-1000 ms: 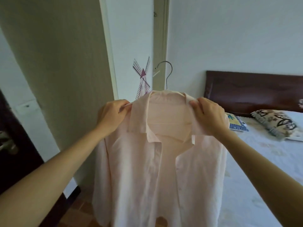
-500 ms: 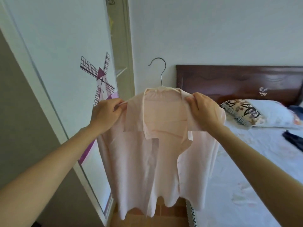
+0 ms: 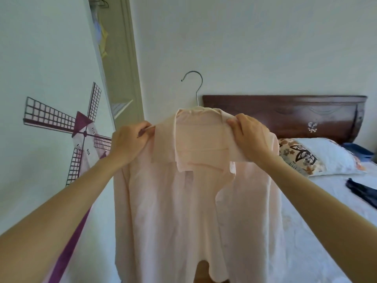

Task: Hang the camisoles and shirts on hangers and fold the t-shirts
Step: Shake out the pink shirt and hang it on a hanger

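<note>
While both hands grip its shoulders, left hand [image 3: 127, 142] and right hand [image 3: 250, 135], the pale pink collared shirt [image 3: 183, 201] hangs open-fronted on a silver wire hanger [image 3: 196, 86], held between the windmill-patterned wardrobe door [image 3: 51, 99] and the bed [image 3: 326, 231].

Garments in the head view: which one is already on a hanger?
The pale pink collared shirt, held up by both hands, has a metal hanger hook above its collar; the dark garments lie loose on the bed.
</note>
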Available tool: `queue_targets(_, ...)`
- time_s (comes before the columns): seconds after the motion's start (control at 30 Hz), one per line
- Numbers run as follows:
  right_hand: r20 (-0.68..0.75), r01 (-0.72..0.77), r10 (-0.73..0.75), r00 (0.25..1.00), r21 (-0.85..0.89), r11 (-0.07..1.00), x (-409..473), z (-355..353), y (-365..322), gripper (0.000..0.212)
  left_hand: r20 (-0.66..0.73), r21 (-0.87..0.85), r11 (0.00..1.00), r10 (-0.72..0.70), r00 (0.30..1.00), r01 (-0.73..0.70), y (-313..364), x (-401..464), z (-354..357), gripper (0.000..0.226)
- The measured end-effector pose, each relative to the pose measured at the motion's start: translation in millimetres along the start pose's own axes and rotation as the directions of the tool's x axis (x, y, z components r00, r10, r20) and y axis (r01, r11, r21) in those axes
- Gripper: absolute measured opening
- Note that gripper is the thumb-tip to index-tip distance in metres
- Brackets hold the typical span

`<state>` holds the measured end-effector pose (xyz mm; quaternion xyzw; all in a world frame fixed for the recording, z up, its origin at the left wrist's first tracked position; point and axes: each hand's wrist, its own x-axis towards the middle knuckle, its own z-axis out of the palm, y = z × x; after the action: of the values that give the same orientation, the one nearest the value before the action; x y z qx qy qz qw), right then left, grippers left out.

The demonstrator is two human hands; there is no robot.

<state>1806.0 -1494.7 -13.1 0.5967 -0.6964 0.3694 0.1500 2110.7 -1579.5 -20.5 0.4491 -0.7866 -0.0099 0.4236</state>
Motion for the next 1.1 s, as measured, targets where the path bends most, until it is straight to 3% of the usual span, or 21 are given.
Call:
queue_targets(0.17,0.025,-0.013,0.015,1.0,-0.044,0.999,46,45,11,0.036,0.071,-0.056,0.998,0.02,0.997,-0.016,-32,46,33,0.04)
queue_targets(0.37,0.07,-0.016,0.02,0.997,-0.057,0.998,111,105,34,0.035,0.085,0.014,1.0,-0.01,0.996,0.009,-69,112,79,0.022)
queue_targets(0.53,0.063,0.038,-0.035,0.997,-0.047,0.998,191,154,60,0.039,0.06,0.011,1.0,0.01,0.998,-0.01,-91,186,120,0.025)
queue_targets(0.67,0.033,0.04,-0.041,0.999,0.005,0.999,266,186,79,0.04,-0.022,0.1,0.995,0.013,1.0,-0.011,-104,256,149,0.032)
queue_targets(0.9,-0.007,0.104,-0.104,0.995,0.086,0.991,366,255,100,0.036,-0.083,0.17,0.985,0.004,0.997,0.01,-140,341,191,0.058)
queue_targets(1.1,0.018,0.152,-0.154,0.988,0.091,0.984,423,313,109,0.036,-0.077,0.224,0.973,-0.041,0.996,0.057,-184,383,227,0.046)
